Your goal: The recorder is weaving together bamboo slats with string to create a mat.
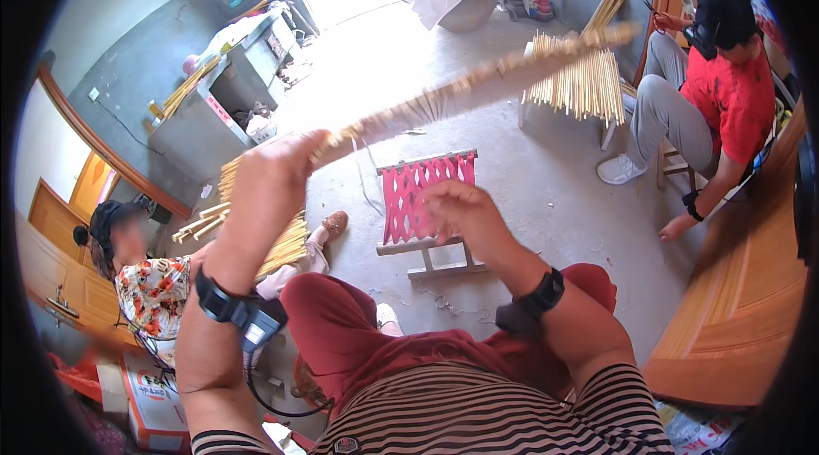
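Observation:
My left hand (281, 161) is raised and closed around one end of a long pale strip of stick ends (461, 86), which looks like a stick mat seen edge-on. The strip slants up to the right across the room, its far end smeared by motion. A thin string hangs near the held end. My right hand (467, 214) is empty, its fingers apart and slightly blurred. Below and behind it stands a low stool (405, 191) with a seat of pink woven straps; the hand covers part of the seat.
A co-worker in red (725, 105) sits at the right near a bench of sticks (580, 84), holding scissors (655, 16). Another person (153, 284) sits at the left beside more sticks (286, 250). A wooden panel (725, 310) borders the lower right. Scraps (444, 301) lie on the floor.

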A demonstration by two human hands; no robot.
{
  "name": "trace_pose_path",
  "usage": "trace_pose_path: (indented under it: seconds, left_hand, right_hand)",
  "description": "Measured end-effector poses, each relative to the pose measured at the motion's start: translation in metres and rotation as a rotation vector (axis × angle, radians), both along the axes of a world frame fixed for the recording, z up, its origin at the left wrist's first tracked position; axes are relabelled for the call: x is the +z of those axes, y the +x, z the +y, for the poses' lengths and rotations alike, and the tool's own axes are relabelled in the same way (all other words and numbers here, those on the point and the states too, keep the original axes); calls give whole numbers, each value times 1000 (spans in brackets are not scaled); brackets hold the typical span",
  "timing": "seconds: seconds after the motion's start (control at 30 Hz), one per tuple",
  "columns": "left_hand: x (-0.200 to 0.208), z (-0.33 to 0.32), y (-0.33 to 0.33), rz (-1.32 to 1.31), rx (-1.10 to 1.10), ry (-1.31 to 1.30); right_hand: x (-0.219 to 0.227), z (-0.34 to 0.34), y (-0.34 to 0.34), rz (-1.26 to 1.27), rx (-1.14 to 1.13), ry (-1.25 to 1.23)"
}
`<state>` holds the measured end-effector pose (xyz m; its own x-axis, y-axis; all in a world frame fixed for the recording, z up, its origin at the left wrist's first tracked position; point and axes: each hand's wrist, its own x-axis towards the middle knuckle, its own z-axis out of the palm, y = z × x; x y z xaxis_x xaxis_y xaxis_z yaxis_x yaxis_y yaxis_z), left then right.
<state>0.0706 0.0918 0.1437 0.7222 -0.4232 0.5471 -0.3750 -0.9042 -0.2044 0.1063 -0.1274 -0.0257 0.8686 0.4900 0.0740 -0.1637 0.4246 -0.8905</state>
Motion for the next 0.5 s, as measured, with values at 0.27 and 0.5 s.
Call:
trace_pose_path:
  seconds: [0.27, 0.5]
  left_hand:
    - [-58, -13, -39, 211, 95, 16]
    - [-90, -25, -66, 187, 86, -40]
  right_hand:
    - [7, 34, -35, 83, 52, 110]
    - [-11, 37, -53, -51, -20, -125]
